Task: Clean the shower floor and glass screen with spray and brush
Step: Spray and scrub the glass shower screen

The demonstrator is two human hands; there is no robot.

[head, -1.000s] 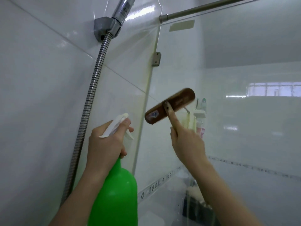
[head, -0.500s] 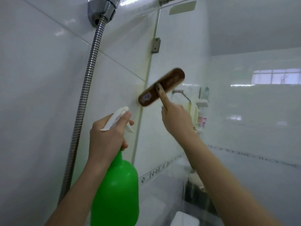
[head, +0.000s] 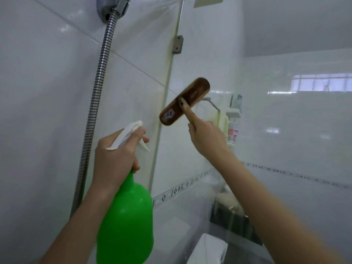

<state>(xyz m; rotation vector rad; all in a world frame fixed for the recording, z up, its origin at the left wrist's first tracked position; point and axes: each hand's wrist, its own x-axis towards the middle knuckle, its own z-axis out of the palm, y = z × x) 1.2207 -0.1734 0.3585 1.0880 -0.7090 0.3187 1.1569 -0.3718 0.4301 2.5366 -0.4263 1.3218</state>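
My left hand [head: 116,161] grips the neck of a green spray bottle [head: 126,221], with a finger over its white trigger head [head: 126,134]. My right hand [head: 206,138] holds the handle of a brown wooden brush [head: 185,101], index finger stretched along the handle. The brush head lies tilted against the glass screen [head: 209,54], close to the screen's left edge where it meets the tiled wall. The shower floor is out of view.
A metal shower hose [head: 95,103] hangs down the white tiled wall on the left from a holder [head: 108,8]. A metal bracket [head: 177,44] fixes the glass. Behind the glass are a shelf with bottles [head: 233,122], a towel rail and a toilet tank [head: 209,248].
The brush and my right hand moved up and left along the glass, then slightly back down and right. My left hand with the bottle stayed about where it was.
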